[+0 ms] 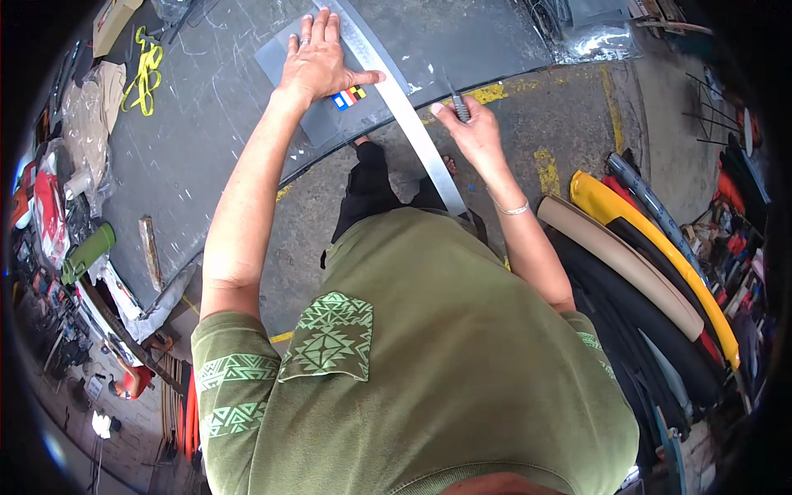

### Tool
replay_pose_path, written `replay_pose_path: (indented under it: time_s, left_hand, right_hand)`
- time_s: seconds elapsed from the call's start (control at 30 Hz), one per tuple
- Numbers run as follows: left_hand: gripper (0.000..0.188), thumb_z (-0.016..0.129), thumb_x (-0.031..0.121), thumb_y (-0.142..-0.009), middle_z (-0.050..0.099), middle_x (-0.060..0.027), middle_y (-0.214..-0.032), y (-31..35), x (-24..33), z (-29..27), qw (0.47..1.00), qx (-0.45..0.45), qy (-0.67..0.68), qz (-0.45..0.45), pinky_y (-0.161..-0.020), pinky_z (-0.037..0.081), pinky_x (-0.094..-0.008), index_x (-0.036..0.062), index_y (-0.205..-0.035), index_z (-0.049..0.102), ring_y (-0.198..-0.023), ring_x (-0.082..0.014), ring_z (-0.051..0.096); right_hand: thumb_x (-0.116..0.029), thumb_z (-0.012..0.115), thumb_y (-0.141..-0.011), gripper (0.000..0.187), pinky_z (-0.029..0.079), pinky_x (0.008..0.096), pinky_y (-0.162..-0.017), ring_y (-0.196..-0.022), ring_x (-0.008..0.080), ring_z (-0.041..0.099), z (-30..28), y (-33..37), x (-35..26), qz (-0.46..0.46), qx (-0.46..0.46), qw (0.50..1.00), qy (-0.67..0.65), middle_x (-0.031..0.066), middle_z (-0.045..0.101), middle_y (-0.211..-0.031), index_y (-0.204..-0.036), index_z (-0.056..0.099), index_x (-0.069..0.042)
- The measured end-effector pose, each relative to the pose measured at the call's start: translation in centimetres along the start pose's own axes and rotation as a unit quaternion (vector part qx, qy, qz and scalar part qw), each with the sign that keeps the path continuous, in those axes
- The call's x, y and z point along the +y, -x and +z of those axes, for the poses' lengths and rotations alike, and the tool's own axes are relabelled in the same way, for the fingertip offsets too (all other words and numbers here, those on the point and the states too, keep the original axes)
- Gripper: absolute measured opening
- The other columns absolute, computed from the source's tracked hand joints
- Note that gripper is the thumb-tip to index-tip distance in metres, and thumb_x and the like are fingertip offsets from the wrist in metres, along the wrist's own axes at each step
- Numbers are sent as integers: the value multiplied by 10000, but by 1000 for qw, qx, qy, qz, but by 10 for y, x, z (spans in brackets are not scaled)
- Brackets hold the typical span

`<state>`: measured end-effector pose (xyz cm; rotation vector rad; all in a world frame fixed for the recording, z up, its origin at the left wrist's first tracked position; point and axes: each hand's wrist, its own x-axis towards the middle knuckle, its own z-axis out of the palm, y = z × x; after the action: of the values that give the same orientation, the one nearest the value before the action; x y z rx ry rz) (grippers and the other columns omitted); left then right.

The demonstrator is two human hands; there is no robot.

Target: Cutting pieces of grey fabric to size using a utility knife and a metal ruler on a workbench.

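Observation:
My left hand (318, 66) lies flat with its fingers stretched out, the thumb spread to the right across a long metal straightedge (417, 132). That straightedge slants over the table's near edge and reaches back to my waist. Beneath it is a clear, bluish plastic sheet (320, 125) on the dark tabletop (223, 49). A small patch of coloured flag shapes (349, 99) shows just below my left palm. To the right of the straightedge, my right hand (477, 132) is closed around a dark-handled utility knife (460, 107), its thin blade pointing away from me.
A yellow strap (147, 74) lies at the table's far left, near crumpled plastic and a green roll (89, 247). On my right lean rolls of material, one yellow (652, 231) and one beige (619, 260). Clear plastic wrap (596, 43) sits at the far right corner. Another person (134, 381) is at lower left.

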<state>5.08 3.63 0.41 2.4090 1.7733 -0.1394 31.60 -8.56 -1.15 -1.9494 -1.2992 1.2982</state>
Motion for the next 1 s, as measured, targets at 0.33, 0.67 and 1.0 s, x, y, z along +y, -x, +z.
replay_pose_path:
  time_s: [0.33, 0.67, 1.0]
  left_hand:
    - [1260, 750, 701, -733, 243, -297, -1629, 13, -16, 4, 919, 138, 305, 208, -1233, 238, -547, -103, -1556, 236, -1540, -434, 198]
    - [1462, 760, 861, -565, 221, -241, -1657, -2, 1, 1, 999, 15, 40, 3, -1224, 227, -611, -60, -1575, 238, -1545, -440, 176]
    - [1399, 793, 790, -617, 235, -305, -1628, -10, 20, -22, 997, -65, -24, -16, -1209, 313, -545, -93, -1557, 251, -1506, -502, 244]
  right_hand:
    - [-283, 716, -912, 318, 542, 401, -717, -763, 285, 709, 2, 12, -25, -83, 18, 996, -4, 147, 714, -848, -1073, 645, -18]
    - [-139, 569, -991, 471, 537, 459, -928, -1070, 425, 677, 10, 14, -50, -188, 5, 982, 10, 285, 652, -1191, -1418, 459, 25]
    - [-134, 523, -1013, 451, 555, 536, -846, -965, 461, 675, 46, -61, -106, -337, 40, 929, 148, 246, 668, -1095, -1461, 474, -139]
